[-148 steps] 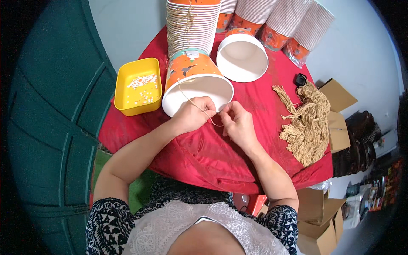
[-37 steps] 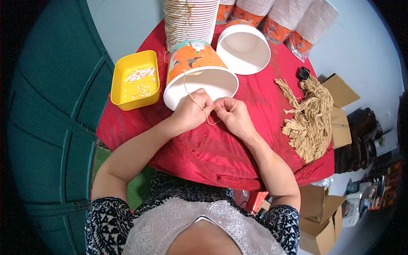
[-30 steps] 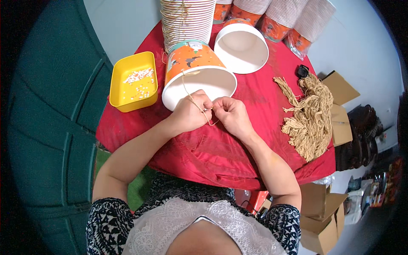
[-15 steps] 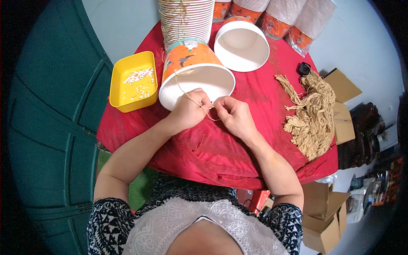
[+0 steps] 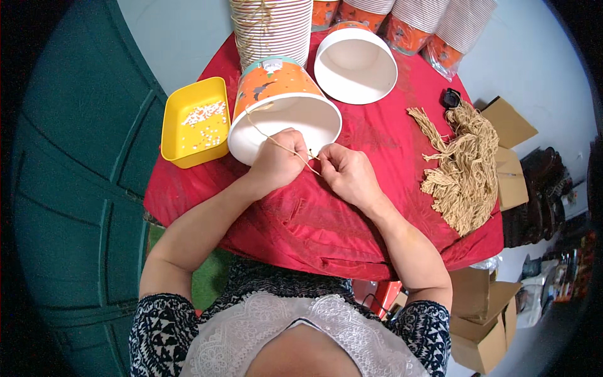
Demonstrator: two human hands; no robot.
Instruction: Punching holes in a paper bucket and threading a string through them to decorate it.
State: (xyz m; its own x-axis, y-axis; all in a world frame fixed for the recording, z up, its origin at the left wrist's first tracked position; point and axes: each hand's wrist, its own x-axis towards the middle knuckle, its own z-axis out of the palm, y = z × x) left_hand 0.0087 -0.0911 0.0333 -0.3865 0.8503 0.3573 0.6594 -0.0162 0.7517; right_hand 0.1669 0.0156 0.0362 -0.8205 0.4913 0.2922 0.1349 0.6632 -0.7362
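An orange paper bucket [image 5: 276, 85] with a white inside lies on its side, its mouth toward me. A thin tan cord [image 5: 269, 136] runs from the upper left of its rim across my left hand to the lower right of the rim. My left hand [image 5: 281, 160] is closed at the bucket's mouth, its fingertips pinching the cord by the rim. Close beside it, my right hand [image 5: 347, 173] pinches the cord near a small dark hole in the rim. The exact grip of the fingertips is partly hidden.
A yellow tub [image 5: 196, 151] with small white and orange pieces stands left. Behind are a tall bucket stack [image 5: 271, 31], another open bucket [image 5: 356, 66] and wrapped stacks [image 5: 411, 22]. A bundle of tan cords [image 5: 461, 173] lies right on the red cloth [image 5: 370, 232]. Cardboard boxes [image 5: 483, 327] stand beyond.
The bucket has shifted slightly left. My right hand has drawn a little away from the left, and the cord loop over my left hand lies straighter.
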